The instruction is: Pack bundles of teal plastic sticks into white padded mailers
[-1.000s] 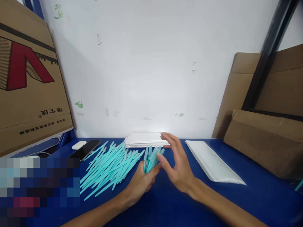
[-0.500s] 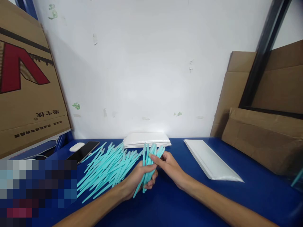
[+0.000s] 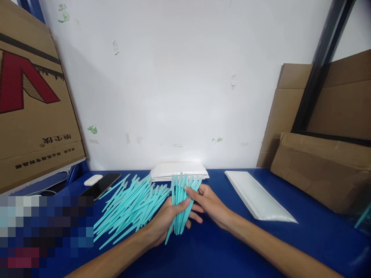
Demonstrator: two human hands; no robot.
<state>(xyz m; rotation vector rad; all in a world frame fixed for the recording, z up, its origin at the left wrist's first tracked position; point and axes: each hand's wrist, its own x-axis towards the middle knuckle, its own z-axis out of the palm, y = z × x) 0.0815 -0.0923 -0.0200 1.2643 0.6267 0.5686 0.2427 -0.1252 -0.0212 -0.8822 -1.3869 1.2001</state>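
Note:
A fanned bundle of thin turquoise sticks (image 3: 180, 212) stands roughly upright between my hands, in front of a stack of white packets (image 3: 179, 171). My left hand (image 3: 171, 216) holds the bundle around its lower half, thumb across the front. At the upper right of the bundle, my right hand (image 3: 204, 199) pinches some of the sticks between thumb and fingers. Left of my left hand lies a loose pile of similar turquoise sticks (image 3: 133, 208) with greyish tips.
A single white packet (image 3: 257, 197) lies on the blue table (image 3: 220, 255) at the right. A phone (image 3: 101, 185) and a white case (image 3: 93, 180) are at the left. Cardboard boxes (image 3: 319, 170) stand at the right, and a printed carton (image 3: 37, 127) at the left.
The sticks in my hands are spread wider into a fan. Fingers of my left hand have straightened behind the bundle, and my right thumb has shifted slightly right.

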